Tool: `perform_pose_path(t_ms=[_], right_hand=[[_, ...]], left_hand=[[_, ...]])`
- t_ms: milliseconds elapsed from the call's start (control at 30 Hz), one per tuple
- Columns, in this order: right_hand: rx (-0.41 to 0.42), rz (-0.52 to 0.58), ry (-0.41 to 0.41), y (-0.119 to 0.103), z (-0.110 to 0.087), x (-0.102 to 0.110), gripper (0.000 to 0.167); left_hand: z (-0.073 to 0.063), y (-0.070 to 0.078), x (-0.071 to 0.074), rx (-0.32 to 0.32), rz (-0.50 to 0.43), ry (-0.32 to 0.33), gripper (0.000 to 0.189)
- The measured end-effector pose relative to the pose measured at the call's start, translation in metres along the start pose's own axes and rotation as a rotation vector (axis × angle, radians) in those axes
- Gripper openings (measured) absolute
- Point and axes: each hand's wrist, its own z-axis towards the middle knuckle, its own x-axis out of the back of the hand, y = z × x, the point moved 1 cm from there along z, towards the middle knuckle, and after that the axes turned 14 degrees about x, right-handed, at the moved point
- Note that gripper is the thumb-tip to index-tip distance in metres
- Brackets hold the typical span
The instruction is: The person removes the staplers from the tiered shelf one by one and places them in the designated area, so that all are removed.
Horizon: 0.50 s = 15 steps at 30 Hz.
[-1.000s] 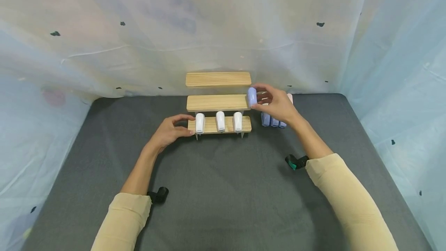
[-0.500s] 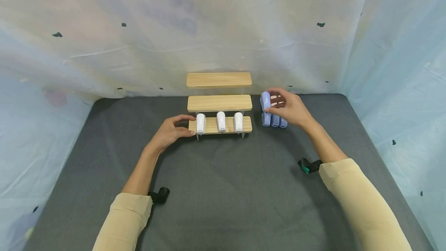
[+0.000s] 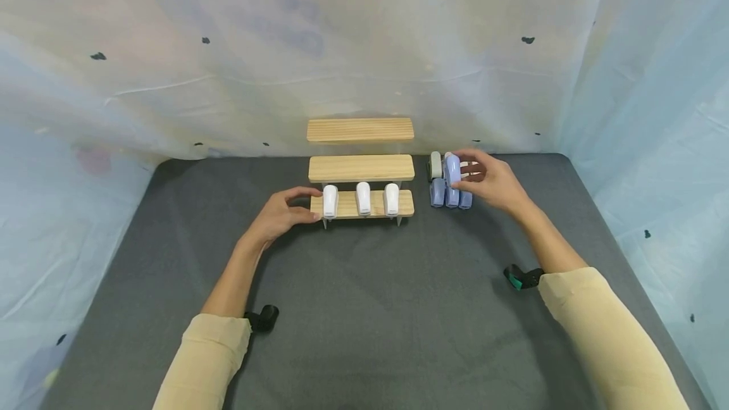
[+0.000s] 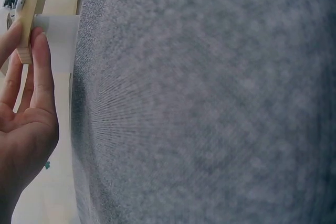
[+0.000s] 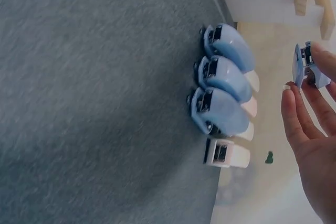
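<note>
My right hand (image 3: pixel 494 183) pinches a small light-blue stapler (image 3: pixel 452 169) between thumb and fingers. In the right wrist view this held stapler (image 5: pixel 300 66) is raised above the table, its metal front showing. Below it, a row of blue staplers (image 5: pixel 224 111) stands on the grey cloth, with paler ones behind. My left hand (image 3: pixel 279 215) grips the left end of the lowest tier (image 3: pixel 348 206) of a wooden step shelf, thumb and fingers either side of the board (image 4: pixel 23 55). Three white staplers (image 3: pixel 363 199) stand spaced along that tier.
The shelf's middle tier (image 3: pixel 361 168) and top tier (image 3: pixel 361 130) rise behind, bare. A greyish stapler (image 3: pixel 435 165) stands behind the blue row, and a pale pink one (image 5: pixel 219 152) shows at the row's end. A patterned curtain (image 3: pixel 364 37) hangs behind the grey table (image 3: pixel 364 309).
My right hand has carried the blue stapler from beside the middle tier rightward, over the grouped staplers, uncovering the greyish one. My left hand keeps its grip on the shelf.
</note>
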Motion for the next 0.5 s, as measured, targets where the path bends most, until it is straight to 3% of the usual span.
perform_pose_path(t_ms=[500], right_hand=[[-0.071, -0.031, 0.016, 0.020, -0.028, 0.012, 0.066]], left_hand=[[-0.003, 0.003, 0.000, 0.011, 0.011, 0.006, 0.056]])
